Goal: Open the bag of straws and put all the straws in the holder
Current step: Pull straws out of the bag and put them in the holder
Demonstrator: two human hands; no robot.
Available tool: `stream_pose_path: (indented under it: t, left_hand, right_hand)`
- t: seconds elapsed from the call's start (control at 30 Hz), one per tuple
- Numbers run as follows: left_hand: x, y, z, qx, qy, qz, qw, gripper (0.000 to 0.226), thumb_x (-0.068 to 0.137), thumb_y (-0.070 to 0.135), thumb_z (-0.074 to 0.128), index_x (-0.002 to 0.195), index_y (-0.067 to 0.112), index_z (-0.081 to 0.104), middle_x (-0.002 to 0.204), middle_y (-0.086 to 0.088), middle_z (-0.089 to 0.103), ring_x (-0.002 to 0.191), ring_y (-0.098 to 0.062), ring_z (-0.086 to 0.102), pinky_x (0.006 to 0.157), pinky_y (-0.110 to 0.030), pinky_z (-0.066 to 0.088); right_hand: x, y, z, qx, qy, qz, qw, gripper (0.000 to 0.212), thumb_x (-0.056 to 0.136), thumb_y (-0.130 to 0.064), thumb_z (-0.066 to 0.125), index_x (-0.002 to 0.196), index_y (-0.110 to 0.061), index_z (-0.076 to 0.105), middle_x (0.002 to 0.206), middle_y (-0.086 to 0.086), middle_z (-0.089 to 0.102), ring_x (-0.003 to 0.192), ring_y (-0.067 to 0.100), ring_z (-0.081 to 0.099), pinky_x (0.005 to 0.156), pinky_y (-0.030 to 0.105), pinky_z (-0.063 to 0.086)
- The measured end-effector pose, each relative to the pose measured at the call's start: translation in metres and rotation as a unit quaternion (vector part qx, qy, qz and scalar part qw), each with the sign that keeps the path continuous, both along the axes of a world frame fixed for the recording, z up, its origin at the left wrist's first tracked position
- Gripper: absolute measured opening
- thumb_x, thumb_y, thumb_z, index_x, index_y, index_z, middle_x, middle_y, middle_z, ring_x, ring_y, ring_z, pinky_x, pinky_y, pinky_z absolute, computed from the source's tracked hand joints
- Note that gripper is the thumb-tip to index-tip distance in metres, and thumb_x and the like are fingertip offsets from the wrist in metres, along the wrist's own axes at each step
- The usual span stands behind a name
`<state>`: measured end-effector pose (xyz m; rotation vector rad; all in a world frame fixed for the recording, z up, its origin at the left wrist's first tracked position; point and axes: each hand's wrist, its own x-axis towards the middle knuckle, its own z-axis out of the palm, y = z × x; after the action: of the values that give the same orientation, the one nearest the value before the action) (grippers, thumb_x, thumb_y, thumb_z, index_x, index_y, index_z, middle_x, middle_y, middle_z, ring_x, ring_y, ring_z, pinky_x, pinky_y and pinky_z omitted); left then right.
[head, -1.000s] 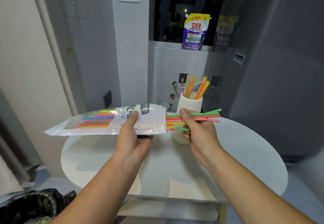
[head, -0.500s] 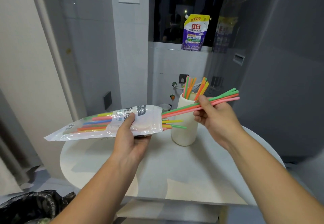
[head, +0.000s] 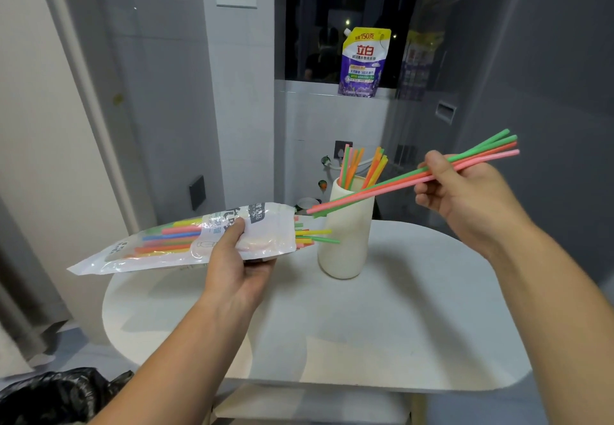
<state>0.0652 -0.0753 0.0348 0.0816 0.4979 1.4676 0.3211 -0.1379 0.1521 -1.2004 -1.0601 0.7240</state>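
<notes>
My left hand (head: 237,263) grips the clear straw bag (head: 172,241) near its open right end, holding it almost level above the white table (head: 398,325). Coloured straws remain inside, and a few tips (head: 315,236) stick out of the opening. My right hand (head: 465,192) pinches a small bunch of green, orange and pink straws (head: 382,185), fully out of the bag and slanting up to the right, in front of the holder's rim. The white cylindrical holder (head: 344,241) stands on the table and has several straws (head: 362,167) upright in it.
A purple and yellow detergent pouch (head: 363,62) stands on the ledge behind. A large grey appliance (head: 531,75) fills the right side. A black rubbish bag (head: 56,394) lies on the floor at lower left. A grey wall is close behind the table.
My right hand has pulled the bunch of straws clear of the bag and moved it up and to the right. The bag in my left hand has tilted slightly.
</notes>
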Motion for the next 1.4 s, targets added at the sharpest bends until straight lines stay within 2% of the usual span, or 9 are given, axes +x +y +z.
stream_pose_path:
  t: [0.2,0.37,0.5,0.73,0.97,1.07,1.2,1.33,1.4]
  left_hand:
    - [0.005,-0.004,-0.001,0.013,0.014,-0.016,1.0,0.041,0.097,0.012,0.066,0.137,0.015,0.06,0.122,-0.011,0.075,0.113,-0.031,0.072,0.104,-0.062,0.05]
    - [0.009,-0.009,0.003,0.014,0.025,-0.017,0.999,0.04,0.096,0.012,0.066,0.135,0.018,0.061,0.122,-0.008,0.076,0.112,-0.028,0.073,0.104,-0.063,0.049]
    - [0.01,-0.015,0.008,0.012,0.033,-0.011,0.999,0.041,0.097,0.01,0.065,0.136,0.019,0.059,0.124,-0.007,0.075,0.11,-0.025,0.073,0.101,-0.057,0.053]
    - [0.011,-0.017,0.011,0.014,0.038,-0.018,0.999,0.039,0.098,0.011,0.064,0.136,0.018,0.06,0.125,-0.007,0.075,0.111,-0.025,0.073,0.099,-0.053,0.055]
    - [0.013,-0.017,0.013,0.013,0.04,-0.011,0.999,0.038,0.097,0.01,0.066,0.133,0.019,0.061,0.119,-0.007,0.077,0.104,-0.024,0.075,0.099,-0.056,0.055]
    - [0.013,-0.018,0.014,0.009,0.039,-0.012,0.999,0.035,0.096,0.01,0.066,0.13,0.019,0.062,0.112,-0.006,0.079,0.096,-0.023,0.077,0.092,-0.052,0.059]
    - [0.012,-0.019,0.016,0.009,0.036,-0.014,0.999,0.031,0.096,0.009,0.066,0.126,0.019,0.063,0.109,-0.005,0.079,0.094,-0.022,0.077,0.09,-0.05,0.059]
    - [0.012,-0.019,0.018,0.018,0.032,-0.014,0.999,0.03,0.097,0.009,0.065,0.126,0.019,0.063,0.114,-0.007,0.078,0.101,-0.024,0.075,0.099,-0.055,0.055]
    - [0.012,-0.019,0.018,0.021,0.028,-0.012,0.999,0.031,0.097,0.009,0.065,0.127,0.019,0.062,0.118,-0.008,0.077,0.105,-0.025,0.075,0.102,-0.057,0.053]
  right_hand:
    - [0.011,-0.005,0.024,0.063,-0.073,-0.095,0.991,0.02,0.099,-0.029,0.06,0.091,-0.011,0.067,0.074,0.003,0.068,0.063,0.01,0.067,0.066,0.022,0.058]
    - [0.005,0.001,0.035,0.065,-0.168,-0.142,0.973,0.02,0.097,-0.034,0.062,0.092,-0.015,0.068,0.074,0.001,0.07,0.065,0.012,0.07,0.073,0.032,0.062]
    - [-0.003,0.012,0.041,0.05,-0.223,-0.128,0.965,0.019,0.097,-0.034,0.062,0.085,-0.019,0.067,0.073,0.002,0.069,0.066,0.015,0.069,0.077,0.039,0.062]
    - [-0.014,0.043,0.035,-0.014,-0.295,-0.1,0.95,0.032,0.094,-0.038,0.064,0.089,-0.007,0.069,0.077,0.009,0.072,0.07,0.023,0.072,0.077,0.046,0.062]
    - [-0.035,0.069,0.027,-0.071,-0.355,-0.073,0.929,0.03,0.092,-0.043,0.066,0.078,-0.016,0.064,0.078,0.006,0.073,0.066,0.02,0.073,0.071,0.039,0.063]
    - [-0.035,0.078,0.016,-0.074,-0.338,-0.096,0.933,0.04,0.082,-0.048,0.075,0.094,-0.011,0.067,0.091,0.007,0.073,0.075,0.024,0.074,0.075,0.045,0.062]
    - [-0.032,0.077,0.003,-0.043,-0.298,-0.147,0.942,0.053,0.074,-0.054,0.08,0.11,-0.021,0.057,0.109,0.006,0.065,0.089,0.028,0.07,0.077,0.044,0.061]
    - [-0.039,0.057,-0.009,0.027,-0.301,-0.214,0.929,0.036,0.089,-0.05,0.063,0.094,-0.015,0.056,0.078,-0.003,0.059,0.077,0.018,0.058,0.068,0.031,0.042]
    - [-0.048,0.044,-0.02,0.018,-0.28,-0.196,0.94,0.041,0.096,-0.048,0.052,0.076,-0.013,0.054,0.066,-0.003,0.056,0.065,0.017,0.051,0.061,0.032,0.034]
